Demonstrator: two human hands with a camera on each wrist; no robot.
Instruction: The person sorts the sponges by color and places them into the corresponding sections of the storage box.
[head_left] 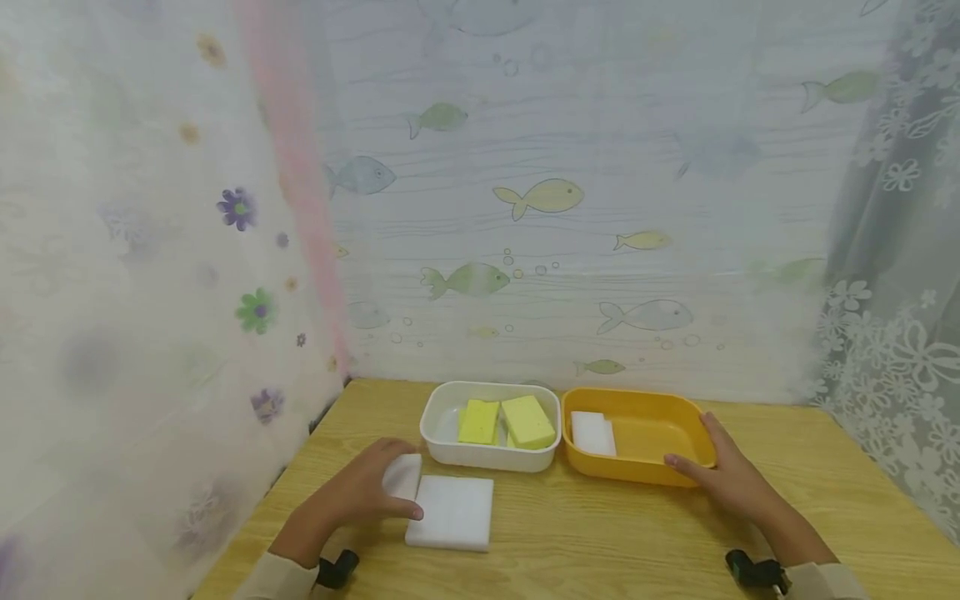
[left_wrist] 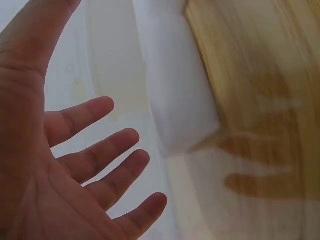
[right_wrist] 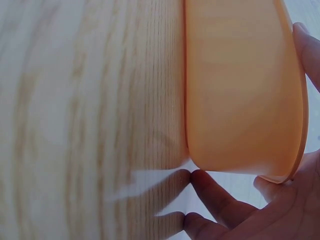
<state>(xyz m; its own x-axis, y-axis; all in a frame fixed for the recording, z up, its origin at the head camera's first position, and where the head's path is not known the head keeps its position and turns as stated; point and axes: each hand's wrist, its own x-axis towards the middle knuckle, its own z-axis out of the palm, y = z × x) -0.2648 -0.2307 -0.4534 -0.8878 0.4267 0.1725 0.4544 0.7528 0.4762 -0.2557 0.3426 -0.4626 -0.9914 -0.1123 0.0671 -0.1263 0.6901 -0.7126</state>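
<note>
On the table's left side, my left hand point(head_left: 367, 483) reaches over a white sponge point(head_left: 402, 477) with fingers spread, and its thumb tip overlaps the edge of a second, flat white sponge point(head_left: 453, 517). In the left wrist view the fingers point(left_wrist: 102, 155) stand apart beside a white block-like sponge point(left_wrist: 180, 85), with a gap between them. At the right, my right hand point(head_left: 723, 475) holds the right end of an orange plastic tub point(head_left: 633, 475), thumb at the front rim and fingers round the outer end. White sponge pieces point(head_left: 591, 435) lie in that tub's left end.
A white tub point(head_left: 487, 457) stands left of the orange one, their rims side by side. Yellow sponges point(head_left: 527, 421) lie in it. Wooden table point(head_left: 585, 542) runs up to a fish-print curtain point(head_left: 555, 283) behind the tubs; a floral curtain point(head_left: 150, 333) borders the left.
</note>
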